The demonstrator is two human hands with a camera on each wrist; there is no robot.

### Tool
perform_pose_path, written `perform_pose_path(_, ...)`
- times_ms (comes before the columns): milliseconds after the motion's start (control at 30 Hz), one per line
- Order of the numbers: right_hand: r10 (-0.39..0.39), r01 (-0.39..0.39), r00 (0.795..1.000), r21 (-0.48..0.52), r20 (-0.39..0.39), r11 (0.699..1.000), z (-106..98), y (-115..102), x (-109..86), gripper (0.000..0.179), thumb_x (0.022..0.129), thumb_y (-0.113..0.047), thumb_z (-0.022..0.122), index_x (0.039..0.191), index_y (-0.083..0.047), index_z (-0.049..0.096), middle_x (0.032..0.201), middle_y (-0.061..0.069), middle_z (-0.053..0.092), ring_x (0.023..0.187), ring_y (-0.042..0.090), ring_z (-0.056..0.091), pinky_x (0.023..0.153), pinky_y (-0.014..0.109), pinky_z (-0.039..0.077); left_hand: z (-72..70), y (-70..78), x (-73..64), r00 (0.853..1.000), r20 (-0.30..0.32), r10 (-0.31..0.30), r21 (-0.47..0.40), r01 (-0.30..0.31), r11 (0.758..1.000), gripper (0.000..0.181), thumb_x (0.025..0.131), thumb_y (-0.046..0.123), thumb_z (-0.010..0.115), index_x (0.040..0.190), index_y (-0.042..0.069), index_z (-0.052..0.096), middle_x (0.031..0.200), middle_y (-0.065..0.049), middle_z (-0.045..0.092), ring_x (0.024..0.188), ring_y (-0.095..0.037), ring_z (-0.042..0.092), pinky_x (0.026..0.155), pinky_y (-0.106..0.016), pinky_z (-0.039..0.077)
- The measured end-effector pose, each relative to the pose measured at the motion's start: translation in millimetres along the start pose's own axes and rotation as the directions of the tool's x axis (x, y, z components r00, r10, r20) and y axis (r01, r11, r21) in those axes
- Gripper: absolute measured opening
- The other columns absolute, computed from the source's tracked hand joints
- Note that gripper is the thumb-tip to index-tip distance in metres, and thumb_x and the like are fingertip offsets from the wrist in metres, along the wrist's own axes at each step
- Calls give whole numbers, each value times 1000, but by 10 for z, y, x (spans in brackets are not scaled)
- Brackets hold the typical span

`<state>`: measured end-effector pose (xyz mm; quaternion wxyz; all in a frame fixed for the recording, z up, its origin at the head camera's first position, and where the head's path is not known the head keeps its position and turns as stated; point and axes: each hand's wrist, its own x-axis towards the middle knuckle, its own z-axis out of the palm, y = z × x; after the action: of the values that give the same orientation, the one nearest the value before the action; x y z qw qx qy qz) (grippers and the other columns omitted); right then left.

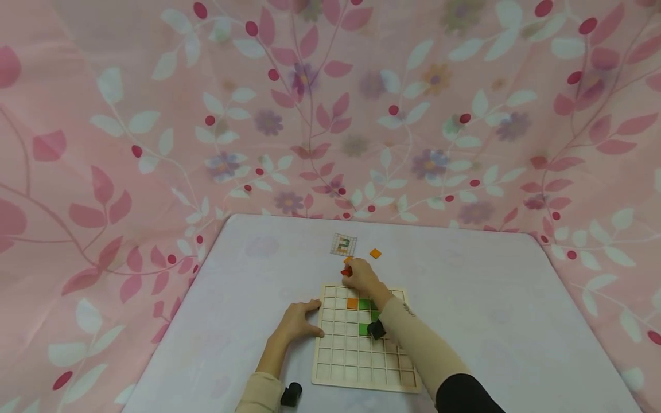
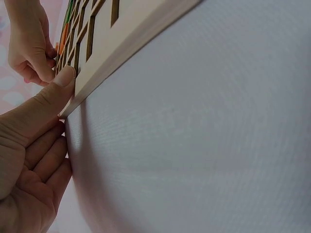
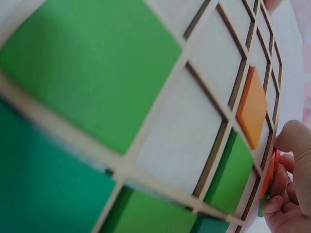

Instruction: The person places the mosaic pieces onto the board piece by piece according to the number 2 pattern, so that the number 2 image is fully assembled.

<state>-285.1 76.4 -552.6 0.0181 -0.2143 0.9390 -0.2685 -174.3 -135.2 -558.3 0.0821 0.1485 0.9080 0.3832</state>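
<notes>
A wooden grid board [image 1: 338,358] lies on the table with orange and green square tiles in some cells. My left hand [image 1: 298,321] rests against the board's left edge; in the left wrist view its thumb [image 2: 63,77] touches the rim, the other fingers fairly straight beside it. Beyond the far edge, my right hand [image 1: 361,277] pinches a red-orange tile [image 1: 345,272] between thumb and curled fingers. The right wrist view shows this tile edge-on, a sliver of green [image 3: 261,206] below it. A yellow-orange tile [image 1: 349,260] lies just past the fingertips.
A small pattern card [image 1: 343,245] with a coloured figure on a grid lies behind the board. To its right is a loose orange tile [image 1: 375,253]. A floral pink curtain [image 1: 330,115] hangs behind the white table [image 1: 248,275]. My right forearm [image 1: 426,338] crosses the board's right side.
</notes>
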Motion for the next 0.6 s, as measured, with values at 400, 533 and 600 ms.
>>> perform_pose_path(400, 51, -51, 999, 31, 20, 998, -10, 47, -12, 21, 86, -17, 68, 94, 2, 67, 85, 12, 62, 76, 22, 56, 65, 33, 50, 10, -13, -5, 1000, -7, 1, -1, -1, 1000, 78, 56, 20, 89, 123, -6, 58, 126, -21, 57, 120, -37, 52, 103, -49, 39)
perform_pose_path(533, 64, -65, 998, 39, 29, 997, -25, 43, 22, 22, 85, -16, 70, 95, 3, 64, 86, 12, 62, 77, 23, 56, 68, 36, 51, 10, -17, 5, 1000, -10, 4, -1, -4, 1000, 78, 56, 20, 89, 123, -6, 58, 127, -21, 56, 120, -37, 52, 103, -48, 39)
perform_pose_path(600, 66, -67, 997, 38, 31, 997, -29, 39, 29, 22, 84, -15, 70, 95, 2, 63, 86, 12, 61, 77, 23, 55, 69, 36, 51, 11, -20, 8, 1000, -11, 7, -2, -7, 1000, 78, 56, 20, 89, 123, -6, 58, 126, -21, 56, 120, -37, 52, 103, -48, 39)
